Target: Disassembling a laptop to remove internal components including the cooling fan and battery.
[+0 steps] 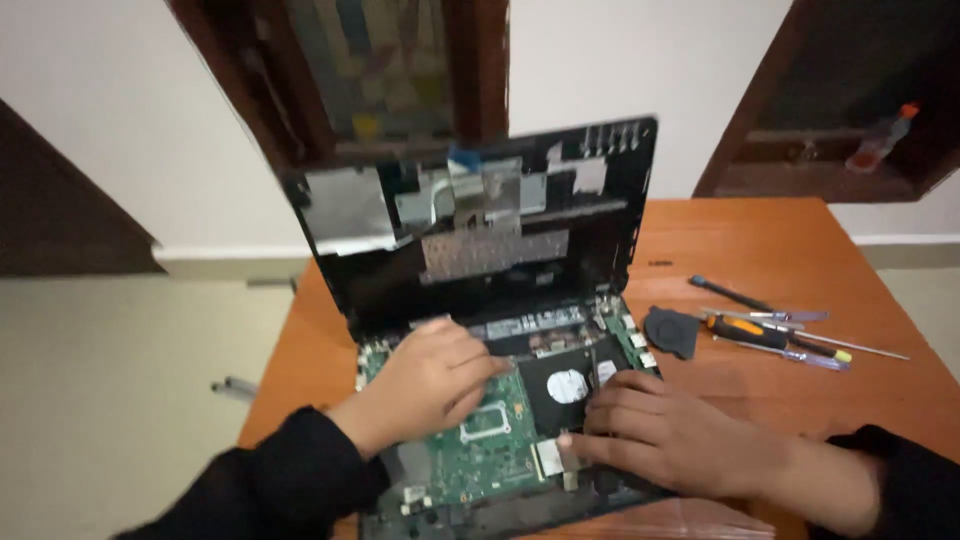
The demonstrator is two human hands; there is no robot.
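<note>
An opened laptop lies on the wooden table. Its black top cover is tilted up, showing its underside with silver tape and foil. Below it the green motherboard and a black hard drive are exposed. My left hand rests flat on the left part of the motherboard, fingers pointing right. My right hand lies on the lower right of the laptop base, fingertips touching the board near the hard drive. Neither hand holds anything that I can see.
To the right of the laptop lie a black fan-shaped part, an orange-handled screwdriver and several thin tools. A plastic bottle stands on a dark shelf at the upper right. Pale floor lies to the left.
</note>
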